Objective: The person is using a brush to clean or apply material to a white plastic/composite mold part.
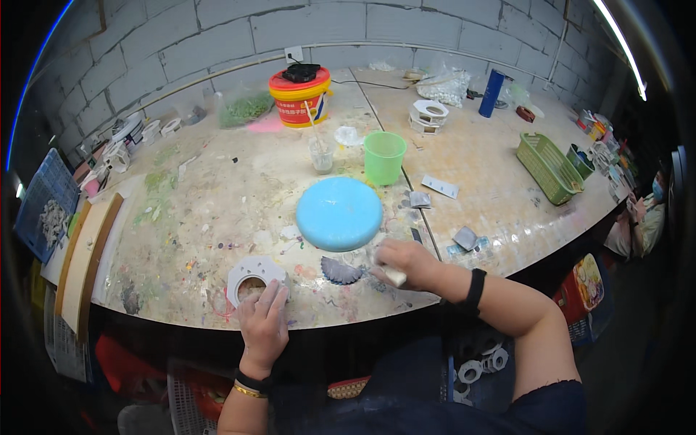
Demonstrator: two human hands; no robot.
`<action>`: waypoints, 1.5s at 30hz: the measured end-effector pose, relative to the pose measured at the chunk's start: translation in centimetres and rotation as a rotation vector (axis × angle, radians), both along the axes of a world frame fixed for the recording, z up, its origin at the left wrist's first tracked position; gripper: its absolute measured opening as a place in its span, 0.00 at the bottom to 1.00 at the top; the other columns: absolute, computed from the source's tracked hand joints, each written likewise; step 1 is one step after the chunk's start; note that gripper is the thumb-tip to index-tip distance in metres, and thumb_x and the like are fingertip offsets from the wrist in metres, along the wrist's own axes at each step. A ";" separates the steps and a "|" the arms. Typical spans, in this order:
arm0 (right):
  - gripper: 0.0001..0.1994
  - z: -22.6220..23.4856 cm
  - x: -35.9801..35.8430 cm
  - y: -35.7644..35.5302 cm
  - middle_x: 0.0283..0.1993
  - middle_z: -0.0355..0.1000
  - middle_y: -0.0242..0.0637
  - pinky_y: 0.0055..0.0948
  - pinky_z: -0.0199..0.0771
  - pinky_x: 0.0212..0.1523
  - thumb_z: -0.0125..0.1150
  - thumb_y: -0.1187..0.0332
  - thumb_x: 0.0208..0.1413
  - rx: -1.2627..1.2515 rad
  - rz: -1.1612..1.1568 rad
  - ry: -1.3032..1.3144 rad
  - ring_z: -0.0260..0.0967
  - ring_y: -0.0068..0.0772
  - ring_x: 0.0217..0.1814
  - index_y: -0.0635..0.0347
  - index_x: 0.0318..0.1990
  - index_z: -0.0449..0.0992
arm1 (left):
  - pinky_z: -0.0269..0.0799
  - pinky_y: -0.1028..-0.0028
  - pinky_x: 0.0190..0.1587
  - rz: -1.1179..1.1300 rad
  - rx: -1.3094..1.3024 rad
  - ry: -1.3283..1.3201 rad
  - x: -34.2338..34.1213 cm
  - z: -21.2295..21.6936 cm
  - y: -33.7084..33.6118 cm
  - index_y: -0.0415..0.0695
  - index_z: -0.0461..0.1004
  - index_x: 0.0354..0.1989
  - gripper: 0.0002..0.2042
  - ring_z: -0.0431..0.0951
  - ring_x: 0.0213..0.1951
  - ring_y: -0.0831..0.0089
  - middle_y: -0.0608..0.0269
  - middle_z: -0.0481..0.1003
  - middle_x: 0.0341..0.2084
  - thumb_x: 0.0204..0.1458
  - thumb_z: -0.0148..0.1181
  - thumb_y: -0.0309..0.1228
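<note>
My left hand point(264, 325) lies over the near side of a white octagonal ring point(239, 272), its fingertips on the rim by the round opening. The ring rests at the table's near edge. To its right, my right hand point(407, 265) is closed around a small cream-coloured piece point(394, 276), one end of which sticks out below the fingers; most of it is hidden. Between the hands lies a dark grey fan-shaped piece point(341, 270) with a scalloped edge. A round light-blue disc point(339, 213) sits just beyond it.
Past the disc stand a green plastic cup point(385, 158) and a clear cup point(322, 156) with a stick. Farther back is a red-and-yellow bucket point(300, 98). A green basket point(547, 168) and blue cylinder point(491, 93) stand right. Curved wooden boards point(87, 264) lean at left.
</note>
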State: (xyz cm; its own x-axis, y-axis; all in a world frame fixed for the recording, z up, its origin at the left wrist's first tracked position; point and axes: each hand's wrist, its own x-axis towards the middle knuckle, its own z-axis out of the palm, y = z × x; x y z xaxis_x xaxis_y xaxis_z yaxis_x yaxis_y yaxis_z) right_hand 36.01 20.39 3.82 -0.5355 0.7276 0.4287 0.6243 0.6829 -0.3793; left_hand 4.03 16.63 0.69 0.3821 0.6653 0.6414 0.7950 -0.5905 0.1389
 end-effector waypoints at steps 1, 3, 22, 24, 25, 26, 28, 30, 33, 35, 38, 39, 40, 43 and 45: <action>0.09 0.8 -0.1 -0.7 0.30 0.66 0.42 0.38 0.71 0.33 0.65 0.70 0.47 -0.039 0.038 0.056 0.69 0.47 0.34 0.58 0.30 0.68 | 0.64 0.62 0.47 -0.011 -0.001 -0.002 -0.1 0.0 -0.1 0.42 0.74 0.49 0.21 0.71 0.44 0.58 0.58 0.73 0.50 0.41 0.57 0.19; 0.08 2.9 0.6 -1.3 0.31 0.67 0.41 0.37 0.71 0.34 0.64 0.72 0.46 0.017 0.050 0.153 0.69 0.45 0.35 0.58 0.30 0.68 | 0.65 0.62 0.48 -0.002 0.004 0.001 -0.2 0.2 -0.3 0.43 0.74 0.49 0.22 0.70 0.44 0.57 0.57 0.73 0.50 0.40 0.58 0.19; 0.07 16.5 5.9 7.2 0.32 0.73 0.32 0.22 0.72 0.33 0.59 0.70 0.57 -0.336 -0.136 0.643 0.69 0.21 0.31 0.63 0.40 0.76 | 0.71 0.64 0.47 -0.126 -0.515 0.218 -2.9 16.0 17.5 0.44 0.74 0.49 0.19 0.75 0.42 0.57 0.53 0.77 0.40 0.48 0.62 0.34; 0.06 16.5 5.5 9.0 0.31 0.72 0.32 0.21 0.72 0.32 0.59 0.70 0.57 -0.303 -0.219 0.721 0.70 0.20 0.31 0.63 0.39 0.75 | 0.73 0.65 0.42 -0.055 -0.600 0.065 -0.7 15.0 22.3 0.43 0.73 0.50 0.20 0.78 0.38 0.60 0.52 0.77 0.39 0.49 0.62 0.37; 0.06 16.0 5.3 9.8 0.30 0.72 0.32 0.21 0.72 0.31 0.60 0.70 0.56 -0.306 -0.228 0.755 0.70 0.20 0.31 0.63 0.38 0.75 | 0.74 0.66 0.41 -0.040 -0.596 -0.009 0.3 13.9 24.1 0.43 0.73 0.50 0.21 0.78 0.37 0.61 0.52 0.77 0.39 0.49 0.62 0.39; 0.06 15.2 5.1 10.8 0.30 0.72 0.32 0.21 0.72 0.31 0.60 0.70 0.56 -0.311 -0.222 0.756 0.70 0.20 0.31 0.63 0.38 0.75 | 0.74 0.66 0.43 -0.016 -0.620 -0.028 1.1 12.4 25.9 0.42 0.72 0.51 0.22 0.78 0.39 0.60 0.51 0.77 0.40 0.49 0.63 0.40; 0.07 13.8 5.0 12.2 0.32 0.72 0.33 0.21 0.73 0.32 0.60 0.70 0.56 -0.363 -0.257 0.780 0.70 0.21 0.31 0.63 0.39 0.74 | 0.72 0.66 0.47 0.019 -0.654 -0.047 3.5 9.1 28.8 0.41 0.69 0.54 0.28 0.77 0.44 0.57 0.49 0.76 0.43 0.46 0.66 0.42; 0.06 13.1 4.5 13.0 0.33 0.72 0.33 0.21 0.74 0.33 0.59 0.69 0.57 -0.367 -0.269 0.779 0.70 0.21 0.32 0.62 0.38 0.74 | 0.69 0.66 0.53 0.051 -0.709 -0.073 5.6 6.6 30.7 0.38 0.65 0.58 0.36 0.74 0.51 0.55 0.46 0.74 0.48 0.42 0.69 0.44; 0.07 12.0 3.4 13.9 0.31 0.72 0.32 0.22 0.75 0.35 0.58 0.67 0.58 -0.401 -0.295 0.867 0.71 0.22 0.34 0.62 0.38 0.75 | 0.66 0.66 0.57 0.023 -0.790 -0.174 8.4 4.1 32.8 0.36 0.59 0.61 0.44 0.71 0.55 0.54 0.43 0.70 0.53 0.37 0.73 0.45; 0.08 11.6 3.1 14.2 0.31 0.73 0.33 0.22 0.75 0.34 0.58 0.67 0.58 -0.428 -0.289 0.846 0.72 0.22 0.33 0.62 0.39 0.75 | 0.65 0.65 0.58 -0.026 -0.845 -0.278 9.7 2.8 34.0 0.36 0.52 0.65 0.50 0.67 0.58 0.55 0.42 0.65 0.57 0.33 0.77 0.40; 0.08 10.8 2.7 14.2 0.32 0.73 0.33 0.22 0.74 0.33 0.59 0.68 0.58 -0.470 -0.299 0.845 0.72 0.21 0.32 0.63 0.39 0.75 | 0.65 0.66 0.58 -0.108 -0.929 -0.392 10.9 0.9 35.3 0.36 0.53 0.65 0.50 0.68 0.58 0.56 0.42 0.66 0.56 0.32 0.78 0.38; 0.08 10.7 2.7 14.1 0.32 0.73 0.33 0.21 0.74 0.33 0.59 0.68 0.57 -0.468 -0.300 0.859 0.72 0.21 0.32 0.63 0.39 0.75 | 0.65 0.66 0.58 -0.112 -0.934 -0.394 11.0 0.7 35.9 0.36 0.53 0.65 0.50 0.68 0.58 0.56 0.42 0.66 0.56 0.32 0.78 0.38; 0.08 10.6 2.7 14.1 0.32 0.73 0.33 0.21 0.74 0.32 0.59 0.68 0.57 -0.465 -0.299 0.874 0.72 0.21 0.32 0.62 0.39 0.75 | 0.65 0.67 0.58 -0.137 -0.926 -0.415 10.9 0.8 36.6 0.36 0.54 0.64 0.50 0.69 0.57 0.58 0.43 0.67 0.56 0.32 0.78 0.36; 0.09 10.2 2.7 13.9 0.32 0.73 0.34 0.22 0.74 0.31 0.61 0.69 0.56 -0.463 -0.285 0.916 0.72 0.22 0.32 0.64 0.40 0.75 | 0.66 0.69 0.56 -0.230 -0.973 -0.490 10.7 -0.2 37.1 0.37 0.57 0.62 0.46 0.71 0.54 0.63 0.46 0.70 0.52 0.33 0.77 0.34; 0.08 10.1 2.4 13.8 0.32 0.73 0.34 0.22 0.74 0.32 0.60 0.69 0.57 -0.468 -0.282 0.896 0.72 0.22 0.33 0.63 0.40 0.75 | 0.67 0.70 0.55 -0.309 -1.021 -0.540 10.9 -0.2 37.1 0.37 0.59 0.60 0.42 0.72 0.52 0.64 0.49 0.71 0.50 0.35 0.76 0.34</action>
